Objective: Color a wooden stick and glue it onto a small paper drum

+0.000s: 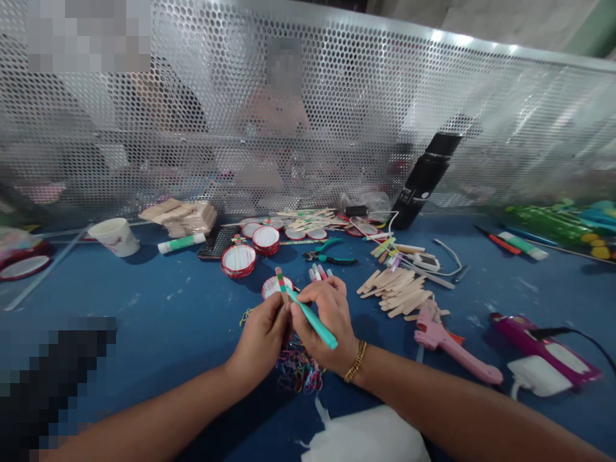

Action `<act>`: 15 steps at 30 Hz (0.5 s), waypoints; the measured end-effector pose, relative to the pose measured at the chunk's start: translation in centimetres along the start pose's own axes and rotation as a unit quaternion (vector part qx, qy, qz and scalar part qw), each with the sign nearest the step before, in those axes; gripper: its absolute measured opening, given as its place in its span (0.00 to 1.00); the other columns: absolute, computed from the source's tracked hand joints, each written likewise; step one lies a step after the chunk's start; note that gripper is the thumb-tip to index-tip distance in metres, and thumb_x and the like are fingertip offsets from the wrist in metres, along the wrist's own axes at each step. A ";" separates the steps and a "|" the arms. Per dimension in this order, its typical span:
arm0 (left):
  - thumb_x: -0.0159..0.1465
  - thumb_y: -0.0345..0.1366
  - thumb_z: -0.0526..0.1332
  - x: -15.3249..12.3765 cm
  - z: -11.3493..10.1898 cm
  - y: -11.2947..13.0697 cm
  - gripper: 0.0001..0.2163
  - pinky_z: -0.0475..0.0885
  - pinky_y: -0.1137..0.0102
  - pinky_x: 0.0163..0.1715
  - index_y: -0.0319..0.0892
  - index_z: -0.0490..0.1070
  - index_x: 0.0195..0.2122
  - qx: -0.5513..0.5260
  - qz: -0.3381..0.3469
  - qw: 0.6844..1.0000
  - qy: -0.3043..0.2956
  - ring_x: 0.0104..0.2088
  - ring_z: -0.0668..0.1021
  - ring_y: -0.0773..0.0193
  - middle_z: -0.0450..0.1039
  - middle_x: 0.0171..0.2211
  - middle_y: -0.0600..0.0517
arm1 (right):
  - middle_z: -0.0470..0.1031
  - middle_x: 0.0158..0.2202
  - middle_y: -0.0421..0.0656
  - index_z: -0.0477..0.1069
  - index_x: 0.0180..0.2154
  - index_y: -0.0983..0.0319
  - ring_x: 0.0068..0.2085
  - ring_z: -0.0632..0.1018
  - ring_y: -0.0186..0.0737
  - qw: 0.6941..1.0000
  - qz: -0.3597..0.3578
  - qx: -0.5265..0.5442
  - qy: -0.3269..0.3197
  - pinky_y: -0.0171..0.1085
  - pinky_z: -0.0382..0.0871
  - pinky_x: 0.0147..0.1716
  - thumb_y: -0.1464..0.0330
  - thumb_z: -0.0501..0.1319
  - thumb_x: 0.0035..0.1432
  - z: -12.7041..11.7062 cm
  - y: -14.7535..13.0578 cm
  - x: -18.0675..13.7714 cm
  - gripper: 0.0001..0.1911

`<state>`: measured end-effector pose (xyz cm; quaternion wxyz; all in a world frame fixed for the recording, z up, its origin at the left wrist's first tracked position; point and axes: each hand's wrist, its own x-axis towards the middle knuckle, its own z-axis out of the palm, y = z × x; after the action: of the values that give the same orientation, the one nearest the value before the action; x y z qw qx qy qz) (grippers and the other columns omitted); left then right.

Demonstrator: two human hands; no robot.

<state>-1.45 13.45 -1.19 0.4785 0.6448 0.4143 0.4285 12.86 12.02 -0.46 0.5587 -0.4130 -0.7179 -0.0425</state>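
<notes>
My left hand (262,327) pinches a wooden craft stick (280,280) that stands up from the fingers and carries red and green bands. My right hand (332,321) is closed round a turquoise marker (317,325), its tip end close to the stick. Just behind the stick lies a round white disc with a red rim (270,285), partly covered by it. Under both hands is a tangle of coloured elastic bands (301,369). Several capped markers (319,272) lie just beyond my right hand.
Loose craft sticks (399,289), a pink glue gun (452,350) and a purple device (543,350) lie on the right. Farther back are teal pliers (332,256), red-rimmed drums (239,260), a white cup (115,237) and a black bottle (426,179). A perforated metal screen (216,128) runs behind.
</notes>
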 end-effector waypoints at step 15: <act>0.67 0.46 0.56 -0.2 0.0 0.2 0.15 0.59 0.72 0.23 0.45 0.58 0.26 0.009 0.010 1.000 0.000 0.23 0.61 0.68 0.57 0.21 0.59 | 0.76 0.32 0.39 0.67 0.37 0.58 0.36 0.78 0.39 1.000 -0.013 0.007 -0.003 0.47 0.62 0.50 0.68 0.60 0.63 0.0 -0.1 0.0 0.02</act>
<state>-1.49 13.26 -0.99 0.4684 0.6528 0.4120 0.4298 12.81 11.97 -0.43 0.5588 -0.3996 -0.7254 -0.0429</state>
